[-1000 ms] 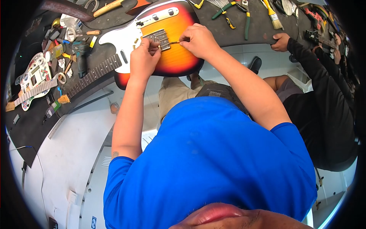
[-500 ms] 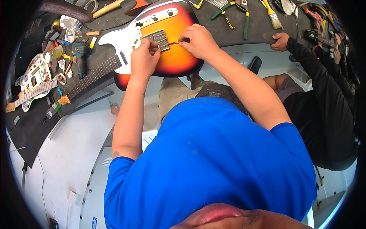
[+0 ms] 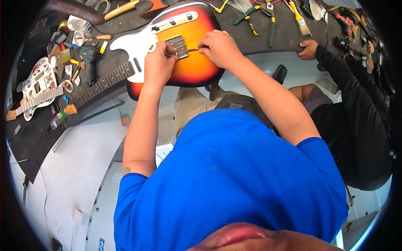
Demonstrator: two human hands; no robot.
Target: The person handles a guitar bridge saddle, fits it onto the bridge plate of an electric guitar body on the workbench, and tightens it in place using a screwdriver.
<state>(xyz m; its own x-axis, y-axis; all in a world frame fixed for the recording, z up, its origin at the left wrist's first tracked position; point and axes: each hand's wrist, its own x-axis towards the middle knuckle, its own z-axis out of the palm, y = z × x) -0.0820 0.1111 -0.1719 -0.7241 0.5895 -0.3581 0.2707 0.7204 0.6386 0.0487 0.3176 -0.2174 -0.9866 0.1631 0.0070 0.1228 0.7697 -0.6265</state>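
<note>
A sunburst electric guitar (image 3: 193, 71) with a white pickguard (image 3: 122, 45) lies face up on the dark bench. Its metal bridge (image 3: 180, 45) is between my hands. My left hand (image 3: 161, 63) is closed, thumb and fingers pinched together at the neck side of the bridge; whatever they hold is hidden. From the other side, my right hand (image 3: 221, 48) pinches a thin dark rod (image 3: 193, 50) that points at the bridge's rear edge. The rod's tip meets or nearly meets the metal; its exact kind is too small to tell.
Hand tools, tape and a drill (image 3: 90, 62) crowd the left of the bench, beside a stickered guitar (image 3: 38, 85). Pliers (image 3: 272, 31) and a paintbrush (image 3: 300, 20) lie right of the guitar. Another person's hand (image 3: 308, 49) rests on the bench edge at right.
The view has shifted slightly. Both hands stay at the bridge, with my right hand still pinching the rod; its fingers have moved only a little.
</note>
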